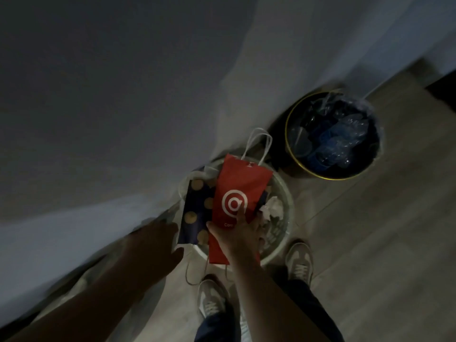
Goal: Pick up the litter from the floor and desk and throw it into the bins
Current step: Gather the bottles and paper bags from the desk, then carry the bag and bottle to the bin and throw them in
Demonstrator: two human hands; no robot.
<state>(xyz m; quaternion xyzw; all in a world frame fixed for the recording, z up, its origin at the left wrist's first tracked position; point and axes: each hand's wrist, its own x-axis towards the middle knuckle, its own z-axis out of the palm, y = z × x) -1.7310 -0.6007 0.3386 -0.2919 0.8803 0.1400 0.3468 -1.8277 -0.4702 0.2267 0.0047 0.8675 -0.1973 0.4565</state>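
Note:
A red paper bag (237, 191) with a white round logo and white handles lies across the top of a white bin (287, 201). My right hand (240, 233) presses down on it with spread, straight fingers. Beside it on the left lies a dark blue bag with gold dots (195, 213). My left hand (160, 240) is blurred at that bag's left edge; whether it holds the bag is unclear. Crumpled white paper (272, 208) fills the bin's right side. A black bin with a gold rim (290, 119), at the upper right, holds clear plastic bottles (343, 137).
Both bins stand on a light wood-look floor against a white wall (123, 95). My two feet in pale sneakers (299, 262) stand just in front of the white bin. The room is dim.

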